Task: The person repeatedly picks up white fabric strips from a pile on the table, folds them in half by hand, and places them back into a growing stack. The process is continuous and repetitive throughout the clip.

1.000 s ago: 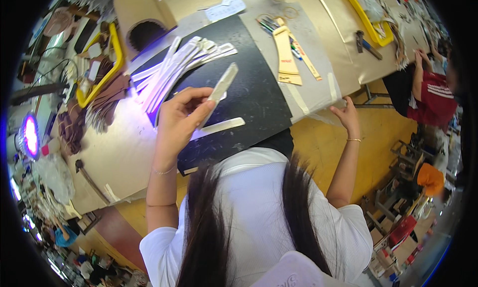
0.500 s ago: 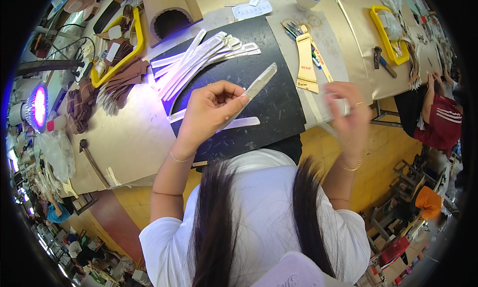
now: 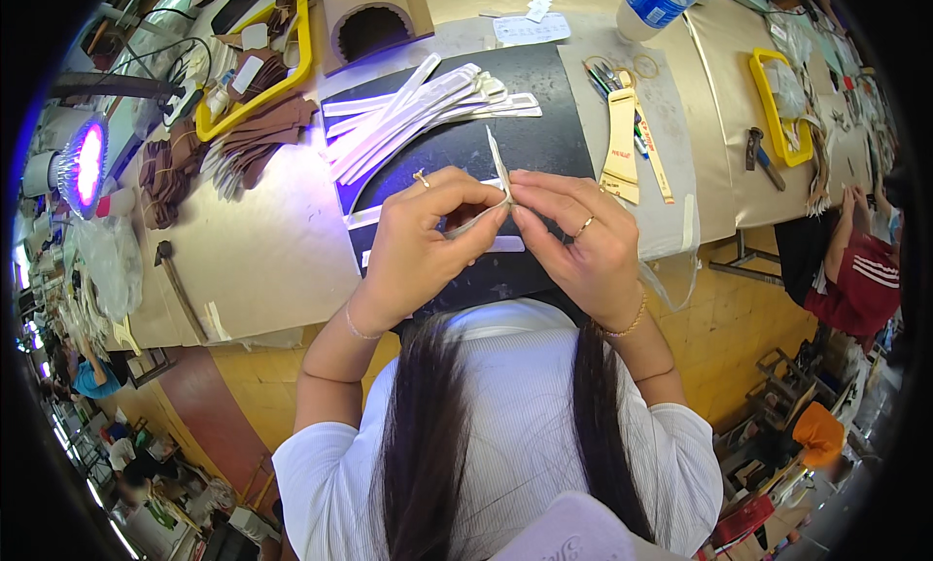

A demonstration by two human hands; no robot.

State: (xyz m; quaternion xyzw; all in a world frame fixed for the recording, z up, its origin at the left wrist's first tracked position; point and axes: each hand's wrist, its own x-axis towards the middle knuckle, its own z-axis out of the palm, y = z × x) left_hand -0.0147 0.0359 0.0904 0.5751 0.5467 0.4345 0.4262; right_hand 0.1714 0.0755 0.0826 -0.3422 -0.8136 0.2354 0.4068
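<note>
Between both hands' fingers, a pale strip (image 3: 498, 172) is pinched; left hand (image 3: 428, 235) and right hand (image 3: 583, 240) close on it above the black mat (image 3: 544, 143), beyond them more strips (image 3: 418, 109).

White ribbed top, short sleeves ending above elbows. Long dark hair falling in two bunches over chest. Left hand (image 3: 423, 235): gold ring with small stone on one finger, thin bracelet at wrist. Right hand (image 3: 583, 240): plain gold band on one finger, gold beaded bracelet at wrist. Forearms bare. Pale cap brim at lower edge.
</note>
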